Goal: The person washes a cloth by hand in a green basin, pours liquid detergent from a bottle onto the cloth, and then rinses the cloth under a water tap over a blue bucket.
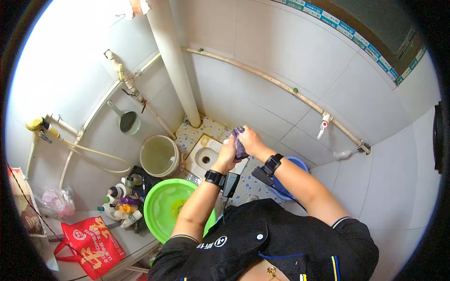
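A bunched dark purple cloth is squeezed between my two hands, in the middle of the view above the squat toilet. My left hand is closed round its left side. From the right, my right hand grips its upper part. The cloth's full shape is hidden by the fingers and folds. Below my left forearm stands a bright green basin with a yellow patch at its bottom. A blue basin sits on the floor beyond my right forearm, partly covered by it.
A pale bucket holding water stands left of the toilet. A dipper hangs on the wall above it. Several bottles crowd beside the green basin, near a red bag. Pipes with a tap run along the walls.
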Available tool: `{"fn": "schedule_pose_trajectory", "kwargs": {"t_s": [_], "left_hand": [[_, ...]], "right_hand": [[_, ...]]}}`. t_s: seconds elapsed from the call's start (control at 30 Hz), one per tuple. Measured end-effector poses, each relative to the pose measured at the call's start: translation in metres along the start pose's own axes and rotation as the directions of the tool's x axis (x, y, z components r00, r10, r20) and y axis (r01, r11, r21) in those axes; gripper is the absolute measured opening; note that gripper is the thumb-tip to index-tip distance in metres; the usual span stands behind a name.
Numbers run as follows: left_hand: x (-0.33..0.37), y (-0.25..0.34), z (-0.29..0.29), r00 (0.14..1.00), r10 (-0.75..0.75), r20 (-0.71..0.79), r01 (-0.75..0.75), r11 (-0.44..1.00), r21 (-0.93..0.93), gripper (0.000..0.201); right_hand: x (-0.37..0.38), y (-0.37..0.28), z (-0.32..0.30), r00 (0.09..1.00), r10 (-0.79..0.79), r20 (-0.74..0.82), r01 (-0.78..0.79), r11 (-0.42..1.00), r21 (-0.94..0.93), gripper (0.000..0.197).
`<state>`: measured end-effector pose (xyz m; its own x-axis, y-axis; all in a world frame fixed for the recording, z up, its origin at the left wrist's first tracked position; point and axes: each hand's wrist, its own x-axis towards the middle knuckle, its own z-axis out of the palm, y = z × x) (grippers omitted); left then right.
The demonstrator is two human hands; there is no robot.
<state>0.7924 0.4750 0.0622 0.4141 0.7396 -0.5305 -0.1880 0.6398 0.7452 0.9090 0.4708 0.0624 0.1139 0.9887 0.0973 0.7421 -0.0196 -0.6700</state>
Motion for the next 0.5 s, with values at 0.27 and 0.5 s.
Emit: {"fn": "schedule_pose_trajectory", "kwargs": {"t_s": [0.27, 0.5], "left_hand": [[-0.012, 0.019, -0.032, 0.983, 0.162, 0.089, -0.164, 0.986, 0.017, 0.015], [-0.01, 0.013, -0.064, 0.985, 0.165, 0.044, -0.161, 0.982, -0.095, 0.012]], "right_hand": [[-0.003, 0.053, 0.004, 0.979, 0.198, 0.047, -0.187, 0.783, 0.593, 0.026], [-0.01, 0.043, -0.021, 0.902, 0.23, 0.365, -0.39, 0.07, 0.918, 0.018]]}}
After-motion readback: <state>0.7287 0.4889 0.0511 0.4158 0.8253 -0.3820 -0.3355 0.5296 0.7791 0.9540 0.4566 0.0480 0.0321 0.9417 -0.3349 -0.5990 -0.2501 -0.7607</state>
